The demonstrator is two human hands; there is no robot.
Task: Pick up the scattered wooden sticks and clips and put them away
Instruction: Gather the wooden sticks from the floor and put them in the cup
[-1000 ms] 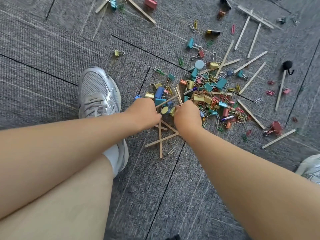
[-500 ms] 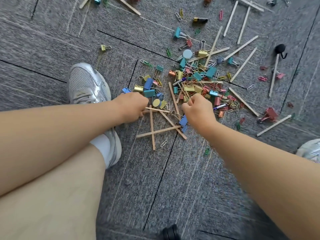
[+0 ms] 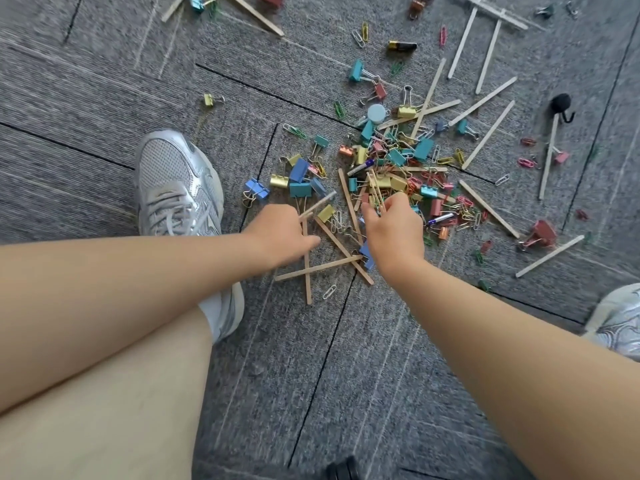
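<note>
Colourful binder clips and paper clips (image 3: 398, 161) lie heaped on the grey carpet, mixed with wooden sticks. My left hand (image 3: 280, 233) grips one wooden stick (image 3: 317, 204) that pokes out up and to the right. My right hand (image 3: 393, 230) pinches a small bundle of sticks (image 3: 375, 188) pointing away from me, at the near edge of the heap. Between the hands lie three crossed sticks (image 3: 318, 268) and a loose paper clip (image 3: 329, 292). More sticks (image 3: 488, 140) are scattered to the far right.
A silver-white shoe (image 3: 176, 181) stands left of the heap, and another shoe (image 3: 620, 320) is at the right edge. A black hook (image 3: 561, 105) and a battery (image 3: 401, 46) lie among the far sticks. My bare leg fills the lower left.
My hands have drawn slightly apart. The left hand's stick has tilted up to the right, and the right hand now holds a bundle of sticks from the heap.
</note>
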